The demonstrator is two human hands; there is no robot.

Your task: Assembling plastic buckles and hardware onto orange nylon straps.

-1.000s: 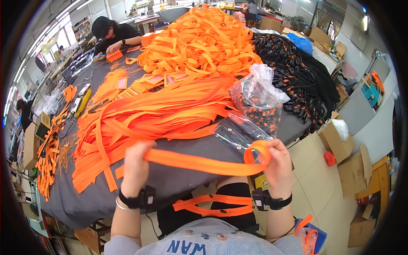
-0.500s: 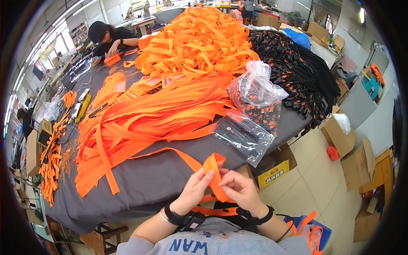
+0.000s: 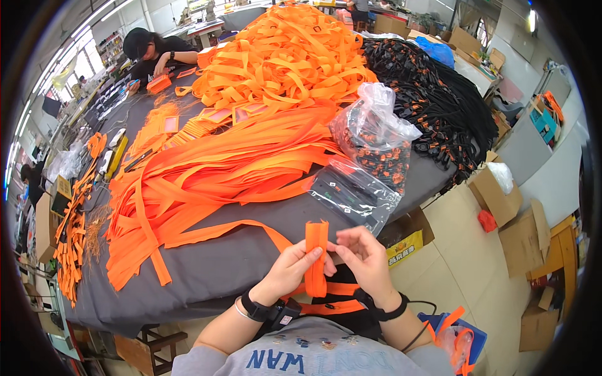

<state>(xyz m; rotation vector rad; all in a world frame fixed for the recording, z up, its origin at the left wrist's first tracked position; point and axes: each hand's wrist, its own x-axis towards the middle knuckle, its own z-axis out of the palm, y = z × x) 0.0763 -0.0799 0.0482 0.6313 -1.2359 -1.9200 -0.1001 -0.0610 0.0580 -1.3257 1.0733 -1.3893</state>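
While the left hand (image 3: 290, 264) clasps an orange strip (image 3: 317, 274), the right hand (image 3: 365, 258) works close by

Through the head view, I see the left thumb pressed flat over the strip, which stands upright near the edge of the grey-covered table (image 3: 207, 282). The right thumb and fingertips nearly meet just beside it; whether they hold anything, I cannot tell. An orange band (image 3: 219, 230) runs from behind the left hand toward the orange bundle (image 3: 232, 169). Near that bundle I see a clear bag (image 3: 379, 122).
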